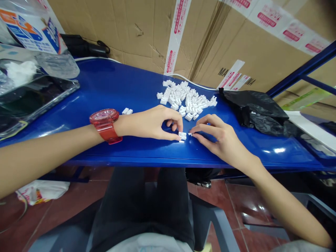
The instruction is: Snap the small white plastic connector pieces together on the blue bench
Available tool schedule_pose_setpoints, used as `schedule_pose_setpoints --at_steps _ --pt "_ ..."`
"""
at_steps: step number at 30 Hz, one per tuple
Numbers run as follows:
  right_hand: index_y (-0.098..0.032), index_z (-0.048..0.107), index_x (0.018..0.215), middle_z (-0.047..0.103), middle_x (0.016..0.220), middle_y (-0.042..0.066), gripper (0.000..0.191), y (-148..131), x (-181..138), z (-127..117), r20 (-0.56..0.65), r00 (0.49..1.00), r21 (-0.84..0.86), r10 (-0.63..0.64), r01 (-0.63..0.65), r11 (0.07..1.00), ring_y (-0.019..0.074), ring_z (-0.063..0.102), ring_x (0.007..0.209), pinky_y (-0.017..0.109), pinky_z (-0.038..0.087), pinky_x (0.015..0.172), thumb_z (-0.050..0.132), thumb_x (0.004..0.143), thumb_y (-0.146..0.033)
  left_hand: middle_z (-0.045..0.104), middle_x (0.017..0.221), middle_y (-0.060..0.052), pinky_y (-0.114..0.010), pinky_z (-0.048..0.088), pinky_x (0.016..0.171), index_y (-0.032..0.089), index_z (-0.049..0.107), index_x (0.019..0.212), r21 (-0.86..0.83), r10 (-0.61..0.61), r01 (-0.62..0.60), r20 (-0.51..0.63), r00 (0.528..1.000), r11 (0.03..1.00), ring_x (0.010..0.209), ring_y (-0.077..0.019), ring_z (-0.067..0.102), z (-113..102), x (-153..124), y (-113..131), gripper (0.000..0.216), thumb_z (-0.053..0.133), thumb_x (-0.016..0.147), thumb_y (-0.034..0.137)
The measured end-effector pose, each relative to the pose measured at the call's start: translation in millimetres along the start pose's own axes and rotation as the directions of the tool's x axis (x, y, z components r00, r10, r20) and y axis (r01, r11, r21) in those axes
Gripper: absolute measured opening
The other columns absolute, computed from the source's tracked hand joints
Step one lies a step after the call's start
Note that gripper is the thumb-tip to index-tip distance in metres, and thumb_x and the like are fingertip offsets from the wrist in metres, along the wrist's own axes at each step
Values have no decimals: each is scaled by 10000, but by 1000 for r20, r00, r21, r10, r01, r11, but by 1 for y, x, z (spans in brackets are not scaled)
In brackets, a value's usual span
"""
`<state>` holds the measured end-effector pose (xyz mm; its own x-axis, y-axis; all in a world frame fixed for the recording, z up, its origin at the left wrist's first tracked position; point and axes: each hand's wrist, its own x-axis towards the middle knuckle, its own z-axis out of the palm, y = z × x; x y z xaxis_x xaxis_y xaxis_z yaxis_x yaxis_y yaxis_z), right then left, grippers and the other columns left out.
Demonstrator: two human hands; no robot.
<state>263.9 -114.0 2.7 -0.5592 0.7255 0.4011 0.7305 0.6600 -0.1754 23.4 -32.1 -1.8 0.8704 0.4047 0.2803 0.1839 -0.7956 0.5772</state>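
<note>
My left hand (153, 122), with a red watch (105, 124) on its wrist, pinches a small white plastic piece (182, 135) on the blue table (110, 91). My right hand (219, 136) comes in from the right, its fingertips curled and touching a tiny white piece right beside the first one. Just beyond both hands lies a heap of several small white plastic pieces (186, 98). Two more white pieces (127, 111) sit apart by my left wrist.
A crumpled black plastic bag (258, 110) lies at the right. Clear plastic bags and a dark tray (28, 94) fill the left end. Taped cardboard boxes (183, 35) stand behind the table. My lap and a chair are below the table edge.
</note>
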Motion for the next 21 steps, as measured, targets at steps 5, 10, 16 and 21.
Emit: schedule_pose_setpoints --at_steps 5,10,16,21 --pt "-210 667 960 665 1006 89 108 -9 8 9 -57 998 88 -18 23 996 225 623 946 376 527 831 565 961 -174 667 785 -8 -220 425 689 168 720 891 -18 -5 5 -12 1000 1000 733 -116 582 0 0 -1 174 711 826 329" --pt "-222 673 1000 694 966 80 119 -10 6 4 -39 999 106 24 -20 994 223 642 906 374 539 812 560 968 -200 671 799 -15 -230 424 695 173 720 889 -36 0 -1 -24 1000 999 748 -125 596 2 0 -2 179 723 819 338" --pt "-243 713 1090 698 1085 103 227 -2 4 -5 12 1000 46 -9 8 999 258 651 1008 450 549 893 536 966 -174 669 795 -9 -237 416 699 180 723 892 -27 -7 6 -18 1000 1000 739 -123 599 2 0 -2 173 714 820 337" --pt "-226 700 985 681 1032 97 141 0 8 2 12 999 42 -35 34 999 245 642 974 418 548 851 574 950 -175 664 773 -4 -231 413 688 176 722 879 -25 -19 19 -9 1000 1000 723 -120 597 1 1 -2 168 709 818 332"
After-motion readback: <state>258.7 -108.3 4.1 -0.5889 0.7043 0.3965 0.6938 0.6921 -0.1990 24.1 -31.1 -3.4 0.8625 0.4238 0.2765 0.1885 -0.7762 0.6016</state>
